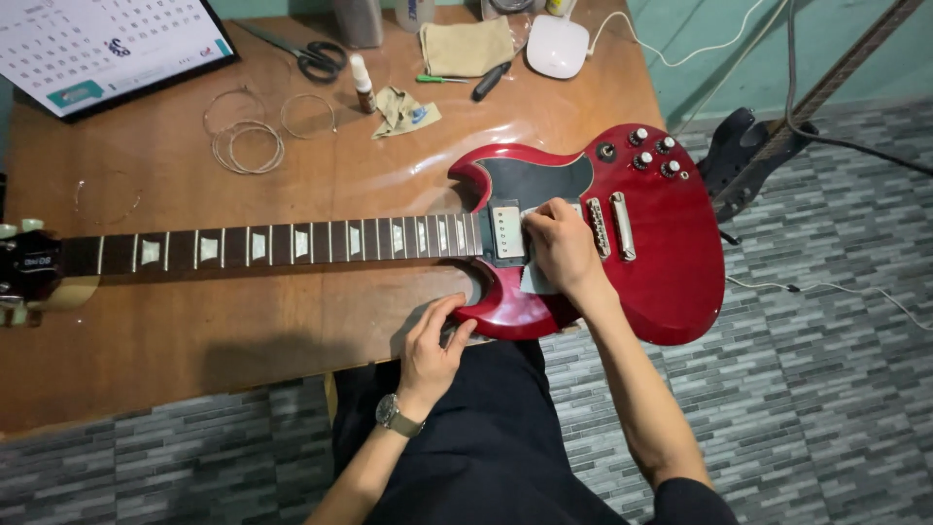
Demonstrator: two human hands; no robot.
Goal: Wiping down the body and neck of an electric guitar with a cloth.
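Head view: red electric guitar (671,262) lies flat across wooden table (194,331), body overhanging the table's right edge, above tiled floor. Right hand (562,248) presses a white cloth (535,280) onto the body beside the neck pickup. Left hand (432,345) grips the lower horn. Behind: coiled strings (248,146), scissors (311,53), small bottle (362,86).
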